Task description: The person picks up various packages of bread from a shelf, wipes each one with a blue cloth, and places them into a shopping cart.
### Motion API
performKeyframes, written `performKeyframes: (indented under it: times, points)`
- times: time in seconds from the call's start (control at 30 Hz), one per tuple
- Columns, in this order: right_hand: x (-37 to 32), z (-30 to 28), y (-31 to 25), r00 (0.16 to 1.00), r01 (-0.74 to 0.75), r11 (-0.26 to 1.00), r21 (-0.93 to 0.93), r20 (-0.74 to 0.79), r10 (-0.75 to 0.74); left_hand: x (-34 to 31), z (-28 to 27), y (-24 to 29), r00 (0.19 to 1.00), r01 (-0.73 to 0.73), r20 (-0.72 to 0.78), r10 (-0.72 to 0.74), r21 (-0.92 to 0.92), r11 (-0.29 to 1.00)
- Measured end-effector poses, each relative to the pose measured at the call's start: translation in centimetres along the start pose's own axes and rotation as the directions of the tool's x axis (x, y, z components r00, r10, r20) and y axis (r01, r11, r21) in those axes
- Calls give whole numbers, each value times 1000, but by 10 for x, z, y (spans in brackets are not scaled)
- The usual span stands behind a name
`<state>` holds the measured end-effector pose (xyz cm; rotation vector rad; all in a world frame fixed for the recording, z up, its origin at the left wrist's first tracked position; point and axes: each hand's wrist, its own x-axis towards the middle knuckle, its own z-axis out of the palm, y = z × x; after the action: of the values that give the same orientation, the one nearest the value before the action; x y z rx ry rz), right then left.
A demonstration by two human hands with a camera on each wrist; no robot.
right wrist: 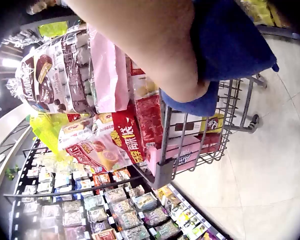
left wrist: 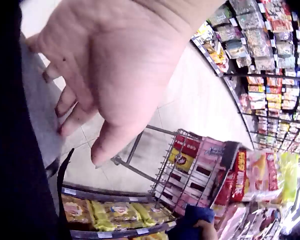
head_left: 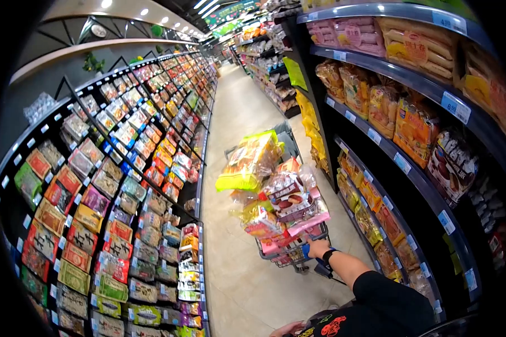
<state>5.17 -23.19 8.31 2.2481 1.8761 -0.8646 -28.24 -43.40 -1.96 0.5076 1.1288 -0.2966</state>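
Observation:
A shopping cart [head_left: 264, 255] stands in the aisle, heaped with bagged food. My right hand [head_left: 319, 247] grips a blue cloth [right wrist: 235, 42] at the cart's near end, over the handle. On the heap lie a brown-and-white snack bag [head_left: 289, 194], a yellow-edged bag of bread [head_left: 247, 163] and a red-and-white bag [right wrist: 97, 142]. Pink packages [left wrist: 190, 187] show through the wire basket. My left hand [left wrist: 115, 65] hangs low beside grey clothing, its fingers loosely bent and holding nothing. Only part of it shows at the bottom of the head view.
A long shelf [head_left: 101, 224] of packaged goods lines the left side. At the right, a bread shelf [head_left: 388, 135] rises close to my right arm. The pale tiled floor [head_left: 230, 101] runs between them, with more shelving [head_left: 267, 62] farther along.

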Motion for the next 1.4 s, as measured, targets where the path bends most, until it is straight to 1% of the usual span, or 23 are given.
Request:
performKeyframes:
  times: [0.13, 0.17, 0.27, 0.3, 0.33, 0.4, 0.43, 0.47, 0.5, 0.6, 0.63, 0.67, 0.73, 0.8, 0.87, 0.9, 1.0, 1.03, 1.07, 1.13, 1.2, 1.3, 1.4]
  points:
    - [4, 10, 10, 999, 36, 999, -3, 32, -36, -10, 18, 6, 1000, 14, -17, -13, 52, 999]
    - [1, 14, 14, 995, 63, 998, 2, -75, -63, -15, 24, 8, 999, 17, -31, -16, 56, 998]
    - [-5, 17, 21, 995, 85, 996, 14, -63, -84, -37, 46, 15, 998, -8, -61, 8, 4, 1000]
    - [-9, 17, 23, 994, 86, 996, -2, -60, -86, -53, 57, 19, 992, -104, -66, 104, 2, 995]
    - [-13, 19, 25, 989, 102, 995, -19, -109, -103, -83, 78, 23, 977, -200, -72, 199, 1, 980]
    - [-14, 23, 33, 979, 137, 990, -29, -148, -140, -124, 105, 27, 922, -381, -77, 380, 1, 925]
    - [-12, 25, 36, 978, 145, 989, -34, -147, -148, -77, 69, 16, 971, -240, -11, 240, -19, 970]
    - [-11, 29, 40, 977, 151, 988, -41, -145, -156, -39, 41, 10, 994, -89, 57, 90, -20, 996]
    - [-13, 31, 44, 977, 157, 986, -48, -139, -163, 0, 12, 3, 991, 59, 122, -59, -1, 998]
    - [-23, 31, 51, 980, 138, 990, -20, -140, -139, -19, 27, 16, 998, 59, 29, -60, 20, 998]
    - [-32, 29, 52, 981, 137, 991, -8, -135, -137, -9, 20, 13, 998, 44, 48, -47, 54, 998]
    - [-35, 32, 54, 981, 145, 989, -12, -129, -145, 14, 2, 6, 981, 31, 191, -43, 65, 997]
    - [-40, 35, 59, 980, 153, 988, -22, -123, -155, 22, -1, 10, 989, 105, 80, -122, 190, 976]
    - [-47, 39, 62, 987, 123, 992, -29, -100, -125, 37, -6, 8, 979, 111, 143, -148, 241, 964]
    - [-55, 41, 68, 994, 96, 995, -6, -58, -96, 35, 0, 23, 967, 132, 177, -185, 275, 952]
    - [-58, 43, 70, 994, 97, 995, 28, -42, -96, 29, 9, 31, 960, 239, 73, -269, 280, 930]
    - [-81, 38, 70, 994, 105, 980, 171, 8, -108, 12, 32, 63, 998, 59, 10, -70, 428, 902]
    - [-100, 28, 70, 992, 108, 964, 243, 30, -119, -13, 58, 85, 993, 117, -51, -106, 448, 886]
    - [-115, 25, 74, 990, 106, 944, 313, 51, -128, -6, 56, 90, 997, 79, -43, -67, 447, 891]
    - [-136, 36, 92, 979, 203, 886, 417, -98, -178, 16, 55, 108, 1000, -6, -19, 16, 445, 895]
    - [-155, 44, 115, 956, 277, 838, 470, -221, -192, 19, 73, 137, 995, -101, 52, 87, 511, 854]
    - [-195, 40, 155, 915, 267, 754, 600, -403, -3, 34, 101, 181, 968, -246, 190, 164, 583, 774]
    - [-250, -2, 175, 798, 333, 616, 714, -562, 219, 24, 150, 226, 919, -386, 310, 243, 587, 711]
